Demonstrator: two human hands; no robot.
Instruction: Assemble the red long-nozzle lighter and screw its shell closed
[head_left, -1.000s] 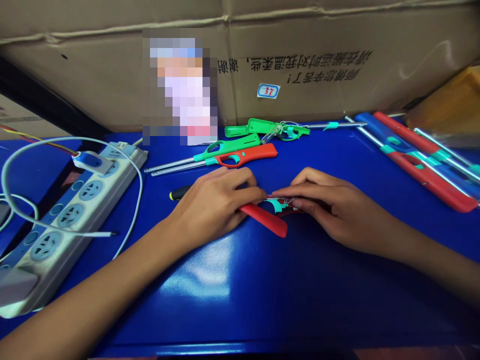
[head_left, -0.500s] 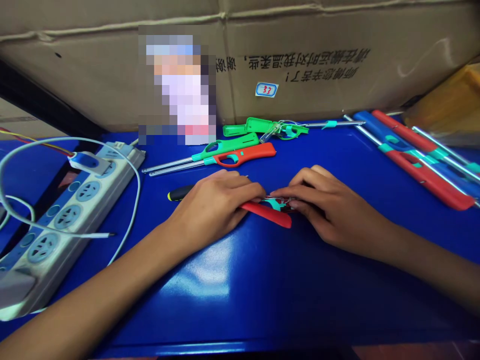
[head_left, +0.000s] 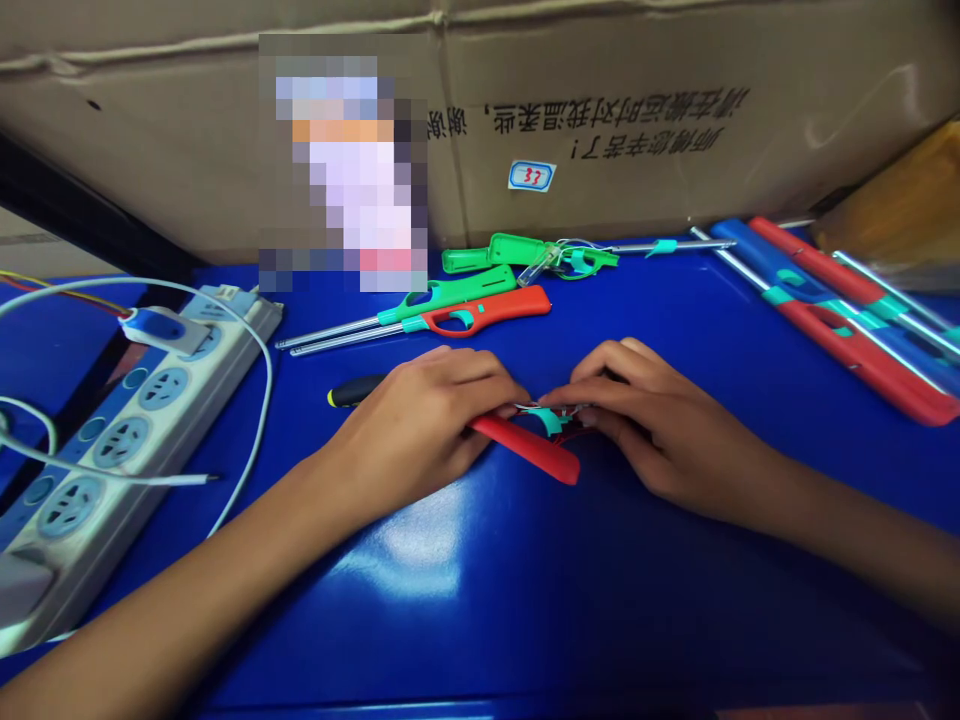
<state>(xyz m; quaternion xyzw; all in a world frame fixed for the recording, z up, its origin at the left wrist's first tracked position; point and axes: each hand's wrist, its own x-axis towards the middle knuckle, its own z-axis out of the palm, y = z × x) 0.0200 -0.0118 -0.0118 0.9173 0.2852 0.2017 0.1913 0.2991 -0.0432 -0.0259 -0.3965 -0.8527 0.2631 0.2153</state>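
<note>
Over the blue table my left hand [head_left: 446, 412] is closed on a long red gas lighter casing [head_left: 532, 452], whose free end slants down to the right. Fine wires and a teal trigger [head_left: 553, 421] show between my hands. My right hand [head_left: 645, 415] pinches at the right end of these inner parts; its fingertips hide what exactly they grip. From behind my left hand sticks out a black handle with a yellow end [head_left: 352, 391], perhaps a screwdriver's. Just beyond lie a whole orange-red lighter [head_left: 517, 303] and a green one [head_left: 480, 287].
An opened green lighter [head_left: 517, 248] with loose wires lies at the back. Several red and blue lighters [head_left: 847, 330] are piled at the right. A white power strip [head_left: 161, 390] and a looped white cable [head_left: 266, 400] occupy the left. Behind stands a cardboard box [head_left: 630, 60].
The free end of the red casing has dropped slightly towards me, and more of the teal trigger and wires shows. Both hands keep their grip. The view has shifted a little.
</note>
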